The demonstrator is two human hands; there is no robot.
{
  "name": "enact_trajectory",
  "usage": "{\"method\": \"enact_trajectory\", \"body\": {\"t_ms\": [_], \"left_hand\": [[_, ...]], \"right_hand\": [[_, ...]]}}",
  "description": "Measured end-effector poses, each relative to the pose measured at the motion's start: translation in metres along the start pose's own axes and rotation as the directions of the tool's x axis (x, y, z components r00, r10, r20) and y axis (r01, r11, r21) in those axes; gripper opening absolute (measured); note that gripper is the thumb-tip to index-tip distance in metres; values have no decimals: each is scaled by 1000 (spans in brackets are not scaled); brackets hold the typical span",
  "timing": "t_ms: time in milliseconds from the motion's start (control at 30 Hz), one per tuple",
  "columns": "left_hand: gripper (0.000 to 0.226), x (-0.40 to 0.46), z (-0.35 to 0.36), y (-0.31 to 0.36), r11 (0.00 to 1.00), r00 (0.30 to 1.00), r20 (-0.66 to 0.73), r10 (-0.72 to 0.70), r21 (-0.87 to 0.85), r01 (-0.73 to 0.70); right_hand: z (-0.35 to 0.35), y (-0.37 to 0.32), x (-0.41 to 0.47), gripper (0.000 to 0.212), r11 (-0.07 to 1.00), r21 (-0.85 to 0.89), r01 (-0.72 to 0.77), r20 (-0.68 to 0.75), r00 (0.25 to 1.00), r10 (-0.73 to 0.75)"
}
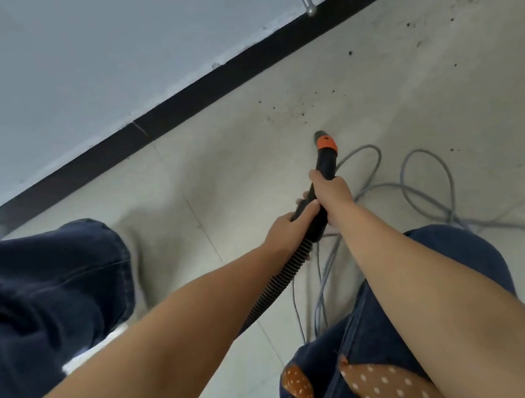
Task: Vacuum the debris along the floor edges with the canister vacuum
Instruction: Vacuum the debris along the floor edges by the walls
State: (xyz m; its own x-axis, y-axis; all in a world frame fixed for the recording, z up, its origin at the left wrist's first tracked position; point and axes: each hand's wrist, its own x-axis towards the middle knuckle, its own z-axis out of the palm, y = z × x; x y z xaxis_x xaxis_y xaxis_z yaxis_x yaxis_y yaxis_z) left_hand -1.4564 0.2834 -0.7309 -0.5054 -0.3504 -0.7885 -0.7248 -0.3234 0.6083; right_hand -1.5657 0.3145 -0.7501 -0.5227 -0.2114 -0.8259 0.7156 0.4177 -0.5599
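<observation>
Gripping vacuum nozzle [321, 185]: left hand [285, 229], right hand [331, 192].

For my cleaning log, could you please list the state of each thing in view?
Nozzle: tip at the floor, short of the specks.
Hose: gripped by left hand and right hand.
Debris: scattered near the baseboard.
Cable: loosely looped on the floor.

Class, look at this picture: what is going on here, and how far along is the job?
A person is vacuuming a tiled floor beside a wall. Both hands grip the black vacuum nozzle: the right hand nearer its orange band, the left hand just behind, where the ribbed hose begins. The tip points at dark debris scattered near the black baseboard, not yet picked up. A grey cord lies looped on the floor to the right.
</observation>
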Motion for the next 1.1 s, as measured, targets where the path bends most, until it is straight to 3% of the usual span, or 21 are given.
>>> {"method": "enact_trajectory", "body": {"t_ms": [133, 233, 300, 367, 467, 600, 700, 800, 1000, 1100], "left_hand": [[59, 27, 6, 6, 987, 1000, -19, 2, -162, -5], [54, 40, 7, -5, 946, 991, -127, -31, -325, -13], [63, 45, 10, -9, 928, 977, -206, -47, -370, -34], [64, 52, 12, -6, 923, 977, -210, -44, -384, -41], [55, 61, 16, 14, 944, 995, -103, -9, -330, -25], [67, 68, 27, 32, 972, 1000, 16, -10, -236, 13], [44, 75, 31, 41, 970, 999, 46, 0, -241, 11], [33, 81, 32, 43, 954, 999, 22, -26, -297, 31], [41, 82, 16, 35, 902, 976, -173, -130, -429, 44], [57, 83, 18, 43, 901, 980, -163, -111, -434, 30]], "right_hand": [[9, -23, 22, 22, 995, -80, 55, 24, 998, -53], [32, -31, 29, 23, 963, -254, 94, 156, 986, -55], [44, -33, 32, 24, 935, -336, 114, 197, 979, -49], [46, -37, 37, 24, 920, -370, 127, 164, 984, -69], [27, -49, 49, 24, 945, -306, 113, 49, 994, -103], [2, -58, 58, 25, 966, -242, 91, -98, 988, -118], [-3, -65, 66, 28, 971, -226, 75, -141, 984, -109], [4, -75, 70, 25, 957, -280, 82, -63, 993, -103], [53, -83, 68, 20, 858, -491, 151, 237, 971, -35], [52, -87, 72, 17, 844, -507, 176, 217, 974, -73]]}}
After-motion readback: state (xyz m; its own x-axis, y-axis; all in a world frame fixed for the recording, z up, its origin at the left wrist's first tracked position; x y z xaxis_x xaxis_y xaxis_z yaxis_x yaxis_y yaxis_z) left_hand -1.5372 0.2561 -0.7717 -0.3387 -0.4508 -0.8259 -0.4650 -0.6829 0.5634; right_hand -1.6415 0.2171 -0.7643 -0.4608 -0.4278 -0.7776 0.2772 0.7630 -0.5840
